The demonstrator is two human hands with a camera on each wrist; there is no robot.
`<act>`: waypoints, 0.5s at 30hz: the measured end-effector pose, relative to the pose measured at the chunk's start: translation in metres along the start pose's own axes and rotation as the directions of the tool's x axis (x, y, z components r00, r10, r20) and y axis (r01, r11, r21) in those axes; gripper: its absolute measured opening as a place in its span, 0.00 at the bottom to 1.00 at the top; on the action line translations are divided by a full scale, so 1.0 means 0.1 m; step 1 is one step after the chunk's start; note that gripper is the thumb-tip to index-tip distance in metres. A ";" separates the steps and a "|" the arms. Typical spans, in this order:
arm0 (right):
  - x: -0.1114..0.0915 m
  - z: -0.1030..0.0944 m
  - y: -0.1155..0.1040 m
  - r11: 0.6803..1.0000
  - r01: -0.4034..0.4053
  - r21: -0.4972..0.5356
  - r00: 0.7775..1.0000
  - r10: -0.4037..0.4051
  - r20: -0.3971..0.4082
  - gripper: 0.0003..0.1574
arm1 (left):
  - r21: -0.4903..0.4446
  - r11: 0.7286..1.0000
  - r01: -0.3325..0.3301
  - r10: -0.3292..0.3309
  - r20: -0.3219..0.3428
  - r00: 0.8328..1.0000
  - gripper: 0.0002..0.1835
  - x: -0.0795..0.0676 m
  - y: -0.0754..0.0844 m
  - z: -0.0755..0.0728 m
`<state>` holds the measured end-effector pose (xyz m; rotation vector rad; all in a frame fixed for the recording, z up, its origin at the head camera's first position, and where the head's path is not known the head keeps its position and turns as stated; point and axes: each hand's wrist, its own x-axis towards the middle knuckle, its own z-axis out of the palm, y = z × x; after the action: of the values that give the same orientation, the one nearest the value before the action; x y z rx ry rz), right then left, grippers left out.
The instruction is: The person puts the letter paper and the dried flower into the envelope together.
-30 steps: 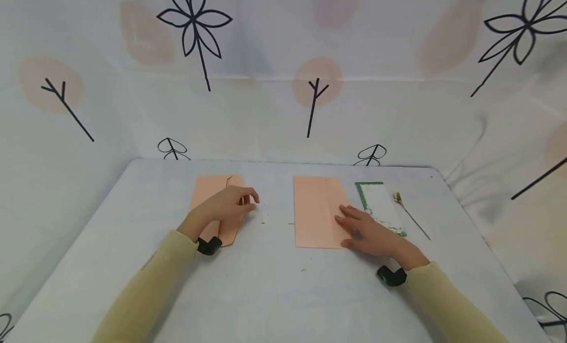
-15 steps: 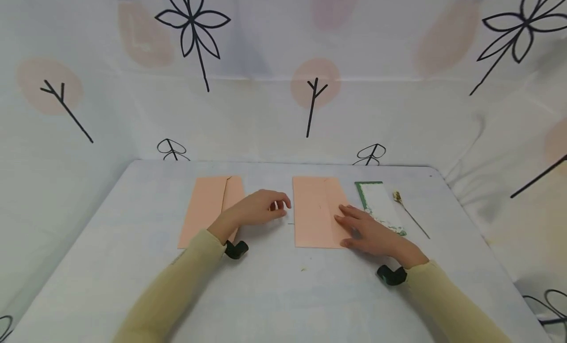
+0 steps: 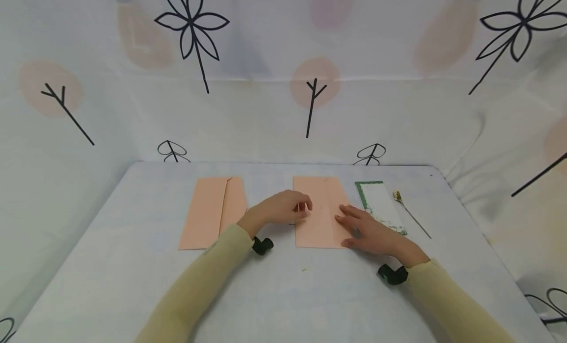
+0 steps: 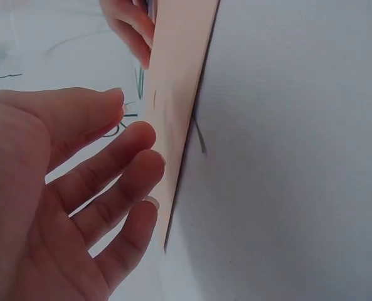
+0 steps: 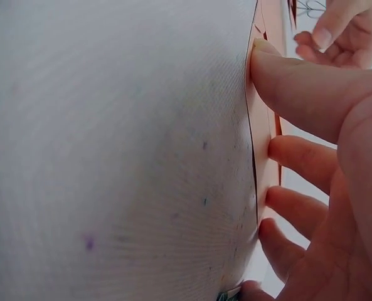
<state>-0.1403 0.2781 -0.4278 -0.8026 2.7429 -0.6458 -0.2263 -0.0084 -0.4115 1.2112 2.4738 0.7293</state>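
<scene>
My right hand [image 3: 369, 234] rests with spread fingers on the right side of a peach envelope [image 3: 312, 205]. In the right wrist view, the thumb [image 5: 298, 88] and fingers touch the envelope's surface along its edge. My left hand [image 3: 283, 207] hovers over the left edge of the same envelope, holding nothing. Its fingers [image 4: 123, 194] are loosely bent and apart in the left wrist view. A second peach envelope [image 3: 201, 212] lies to the left, partly behind my left forearm, its flap line visible.
A white card [image 3: 381, 202] with a green leafy border lies right of the envelopes. Beside it is a dried flower [image 3: 407, 210] on a thin stem. Tiny scraps [image 3: 304, 270] dot the white table [image 3: 283, 294]. A patterned cloth [image 3: 248, 111] stands behind.
My left hand has moved right, away from the left envelope to the right one, uncovering more of the left envelope. The right hand has stayed in place.
</scene>
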 end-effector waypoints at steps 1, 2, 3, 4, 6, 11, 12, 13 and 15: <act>0.00 0.00 0.00 1.000 -0.004 0.004 1.000 0.004 0.001 0.42 | -0.005 1.000 0.007 -0.007 0.007 1.000 0.07 0.02 -0.01 0.01; 0.00 0.00 -0.01 1.000 -0.007 0.009 1.000 0.007 0.002 0.42 | -0.010 1.000 0.011 -0.011 0.013 1.000 0.07 0.03 -0.02 0.02; 0.01 0.00 -0.01 1.000 -0.008 0.014 1.000 0.008 0.003 0.42 | -0.012 1.000 0.015 -0.015 0.019 1.000 0.07 0.04 -0.02 0.03; 0.01 0.01 -0.01 1.000 -0.010 0.016 1.000 0.010 0.005 0.42 | -0.017 1.000 0.018 -0.018 0.023 1.000 0.07 0.05 -0.03 0.04; 0.01 0.01 -0.01 1.000 -0.009 0.018 1.000 0.009 0.007 0.42 | -0.020 0.999 0.029 -0.028 0.031 0.999 0.07 0.05 -0.02 0.04; 0.02 0.00 -0.01 1.000 0.011 0.011 1.000 -0.011 0.002 0.42 | 0.003 0.999 0.039 -0.039 0.040 0.998 0.08 0.11 0.01 0.06; 0.02 0.00 -0.01 1.000 0.015 0.009 1.000 -0.015 0.002 0.42 | 0.007 0.999 0.038 -0.039 0.044 0.998 0.08 0.13 0.01 0.06; 0.01 0.00 -0.01 1.000 0.017 0.009 1.000 -0.017 0.001 0.41 | 0.004 0.999 0.039 -0.040 0.048 0.998 0.08 0.15 0.01 0.07; 0.01 -0.01 -0.01 1.000 0.018 0.010 1.000 -0.018 0.002 0.42 | 0.001 0.999 0.040 -0.040 0.057 0.998 0.08 0.20 0.01 0.10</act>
<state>-0.1409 0.2773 -0.4267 -0.8261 2.7316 -0.6616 -0.2330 0.0111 -0.4194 1.1622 2.4442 0.6748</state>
